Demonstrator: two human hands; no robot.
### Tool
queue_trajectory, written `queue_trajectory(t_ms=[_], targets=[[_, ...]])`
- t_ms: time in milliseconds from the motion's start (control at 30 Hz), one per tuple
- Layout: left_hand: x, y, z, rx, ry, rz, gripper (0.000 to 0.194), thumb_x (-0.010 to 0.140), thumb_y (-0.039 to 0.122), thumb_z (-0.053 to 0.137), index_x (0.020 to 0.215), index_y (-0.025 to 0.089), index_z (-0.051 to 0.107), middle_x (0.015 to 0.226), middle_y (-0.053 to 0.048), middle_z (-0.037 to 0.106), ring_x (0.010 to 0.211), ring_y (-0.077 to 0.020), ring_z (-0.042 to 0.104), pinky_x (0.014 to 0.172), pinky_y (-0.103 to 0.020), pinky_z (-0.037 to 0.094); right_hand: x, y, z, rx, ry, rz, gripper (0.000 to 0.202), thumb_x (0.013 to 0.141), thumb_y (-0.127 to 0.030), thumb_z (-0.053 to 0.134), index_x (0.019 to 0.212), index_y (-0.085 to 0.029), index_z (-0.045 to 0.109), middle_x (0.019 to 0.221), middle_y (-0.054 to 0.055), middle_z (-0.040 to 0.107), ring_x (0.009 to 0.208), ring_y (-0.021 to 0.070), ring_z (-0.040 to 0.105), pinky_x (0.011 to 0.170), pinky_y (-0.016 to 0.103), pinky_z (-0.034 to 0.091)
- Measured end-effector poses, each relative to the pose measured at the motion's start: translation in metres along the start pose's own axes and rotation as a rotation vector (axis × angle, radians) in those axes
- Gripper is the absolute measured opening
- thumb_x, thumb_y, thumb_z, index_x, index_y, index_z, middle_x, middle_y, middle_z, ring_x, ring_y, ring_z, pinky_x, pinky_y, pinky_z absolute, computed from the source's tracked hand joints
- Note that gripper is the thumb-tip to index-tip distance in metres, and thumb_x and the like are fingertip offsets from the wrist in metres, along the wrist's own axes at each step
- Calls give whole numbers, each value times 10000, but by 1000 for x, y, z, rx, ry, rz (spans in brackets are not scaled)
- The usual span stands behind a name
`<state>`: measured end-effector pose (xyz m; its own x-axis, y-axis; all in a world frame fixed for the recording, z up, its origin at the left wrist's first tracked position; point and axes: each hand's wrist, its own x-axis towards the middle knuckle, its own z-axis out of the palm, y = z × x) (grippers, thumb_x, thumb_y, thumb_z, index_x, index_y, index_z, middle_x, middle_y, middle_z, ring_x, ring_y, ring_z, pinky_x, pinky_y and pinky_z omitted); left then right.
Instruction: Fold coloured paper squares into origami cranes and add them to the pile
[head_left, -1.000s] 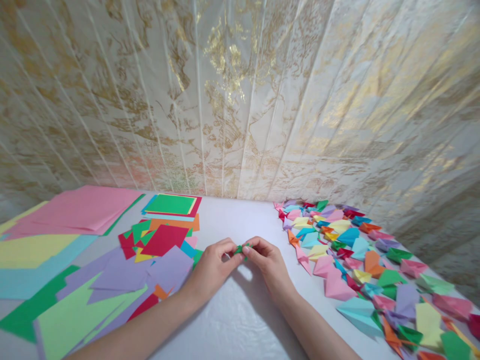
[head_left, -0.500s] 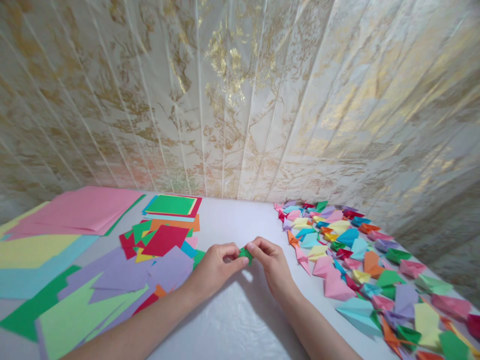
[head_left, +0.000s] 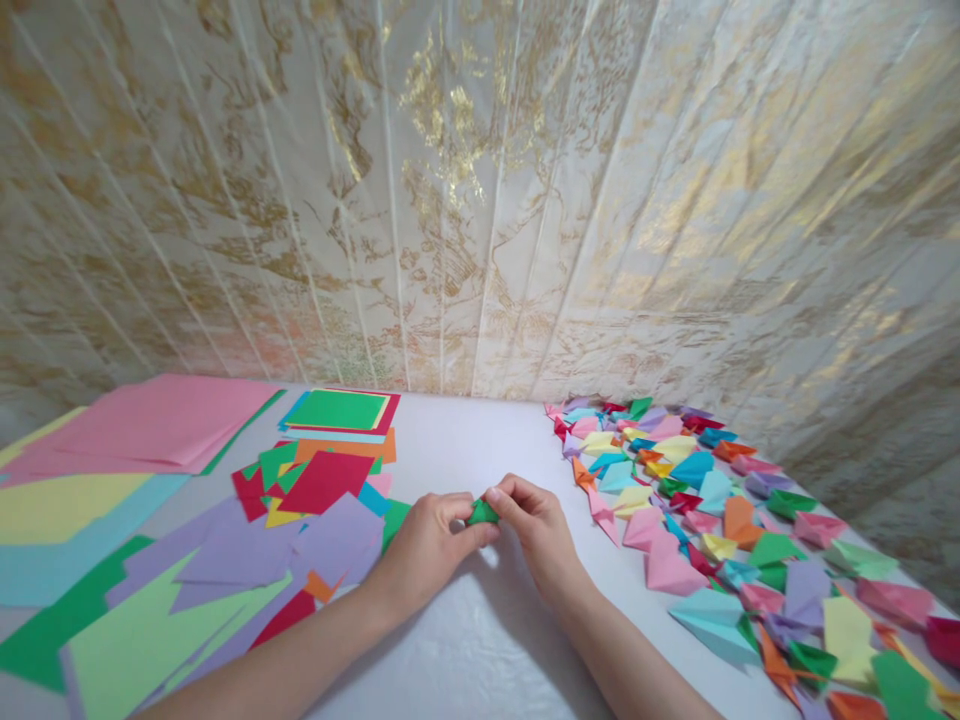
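Observation:
A small folded piece of green paper [head_left: 482, 512] is held above the middle of the white table [head_left: 465, 650]. My left hand [head_left: 435, 545] pinches it from the left, thumb below and fingers behind. From the right, my right hand [head_left: 536, 525] has its thumb and index finger closed on the same piece. The fingertips of both hands nearly meet and cover part of the paper, so its exact folds are hard to make out.
Pink sheets [head_left: 165, 420], a stack topped with green [head_left: 337, 409], a red square [head_left: 324, 482] and purple sheets [head_left: 240, 545] lie at the left. Many folded colourful paper pieces [head_left: 671, 565] cover the table's right side. A gold-patterned curtain [head_left: 450, 200] hangs behind.
Both hands have shifted a little on the green paper, and more of its face shows between the fingers. The view has moved slightly.

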<state>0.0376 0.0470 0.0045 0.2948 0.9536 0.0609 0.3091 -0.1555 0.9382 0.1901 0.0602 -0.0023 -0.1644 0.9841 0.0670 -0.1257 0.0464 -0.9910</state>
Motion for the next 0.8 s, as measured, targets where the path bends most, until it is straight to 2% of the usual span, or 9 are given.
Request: queue_trajectory(t_ms=[133,233,367,500,600,800], targets=[[1,-4,-2,-46,-76,13,318,821,418,603,648,157,659,668,18,578,665,-162,515,629,-248,398,1,-5,-2,25,-15,6,330,749,-432,752,601,-176,606,576,-11,611,562,129,514,593,264,400],[2,-4,-3,-70,-110,55,365,874,441,535,706,153,684,778,-14,627,752,-181,552,707,-263,427,1,-7,-2,54,-7,4,341,730,-438,770,586,-176,606,552,-20,592,545,124,507,575,258,398],[3,-3,-3,-69,-97,70,367,900,429,505,752,152,696,831,-31,666,831,-203,586,786,-281,430,2,-6,-1,85,-42,28,342,761,-465,741,616,-179,621,559,-14,601,530,131,509,573,274,406],[3,-6,-3,-25,-59,46,387,906,447,515,734,156,703,784,-25,680,798,-204,602,749,-276,420,4,-4,-4,55,-3,-22,262,778,-442,734,884,-205,705,696,-13,624,636,144,539,656,285,421],[4,-9,-4,14,-43,37,392,901,460,528,716,165,709,734,-9,668,734,-193,591,688,-265,401,7,-2,-8,69,29,-80,329,781,-396,738,1058,-236,659,731,-32,589,703,148,541,706,278,423],[4,-9,-6,45,-46,58,364,905,443,517,742,183,712,756,3,685,774,-203,610,735,-265,405,10,-1,-13,-23,-17,-144,249,799,-386,710,972,-222,636,796,-5,594,767,172,560,739,290,434]])
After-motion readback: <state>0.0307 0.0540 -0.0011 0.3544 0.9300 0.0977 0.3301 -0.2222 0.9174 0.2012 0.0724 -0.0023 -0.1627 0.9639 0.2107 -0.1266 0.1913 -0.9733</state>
